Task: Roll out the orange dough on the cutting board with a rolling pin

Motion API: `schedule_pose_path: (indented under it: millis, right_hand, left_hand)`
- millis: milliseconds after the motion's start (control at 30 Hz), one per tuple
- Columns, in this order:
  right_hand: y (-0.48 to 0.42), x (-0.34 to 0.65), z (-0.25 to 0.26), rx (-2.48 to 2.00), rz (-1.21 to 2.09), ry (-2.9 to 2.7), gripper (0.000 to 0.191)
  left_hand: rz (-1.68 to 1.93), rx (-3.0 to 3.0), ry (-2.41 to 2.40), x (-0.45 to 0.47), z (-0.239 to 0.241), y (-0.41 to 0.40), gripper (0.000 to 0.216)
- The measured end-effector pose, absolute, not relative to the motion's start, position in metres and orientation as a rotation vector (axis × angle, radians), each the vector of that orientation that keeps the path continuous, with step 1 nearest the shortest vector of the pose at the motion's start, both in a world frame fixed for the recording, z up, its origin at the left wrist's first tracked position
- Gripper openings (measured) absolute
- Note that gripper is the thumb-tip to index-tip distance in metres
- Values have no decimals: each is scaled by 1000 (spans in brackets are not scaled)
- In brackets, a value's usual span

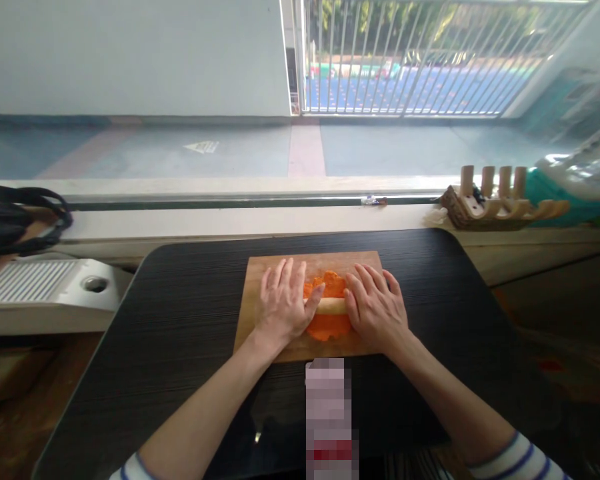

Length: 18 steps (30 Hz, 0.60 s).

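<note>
A pale wooden rolling pin (333, 306) lies crosswise over a flattened sheet of orange dough-like material (329, 327), whose edges are ragged. Beneath them is a wooden board (260, 337). My left hand (283, 297) rests palm-down over the pin's left part, fingers stretched forward and thumb pointing inward along it. Over the pin's right part lies my right hand (375, 300), its fingers extended forward and slightly bent. Both hands press from above without wrapping round the pin, and they cover its ends. The orange sheet shows between them, in front of and behind the pin.
The board sits on a black table (180, 347) by a window sill (205, 223). A wooden rack-like object (500, 203) and a teal-based clear container (560, 193) stand on the sill at right. Black straps or cables (20, 217) and a white ridged unit (45, 287) are at left.
</note>
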State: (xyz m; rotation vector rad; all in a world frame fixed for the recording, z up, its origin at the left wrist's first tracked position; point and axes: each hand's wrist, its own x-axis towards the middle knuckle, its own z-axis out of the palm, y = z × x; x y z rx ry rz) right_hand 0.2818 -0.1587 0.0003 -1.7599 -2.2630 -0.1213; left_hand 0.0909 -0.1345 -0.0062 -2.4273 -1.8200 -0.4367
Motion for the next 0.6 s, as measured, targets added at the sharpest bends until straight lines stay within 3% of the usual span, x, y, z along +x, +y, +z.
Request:
schedule_pose_path:
  millis: [600]
  right_hand:
    - [-56, 274, 13, -1845, 78, -2259, 36]
  left_hand:
    - [-539, -2301, -2005, 93, -6, -56, 69]
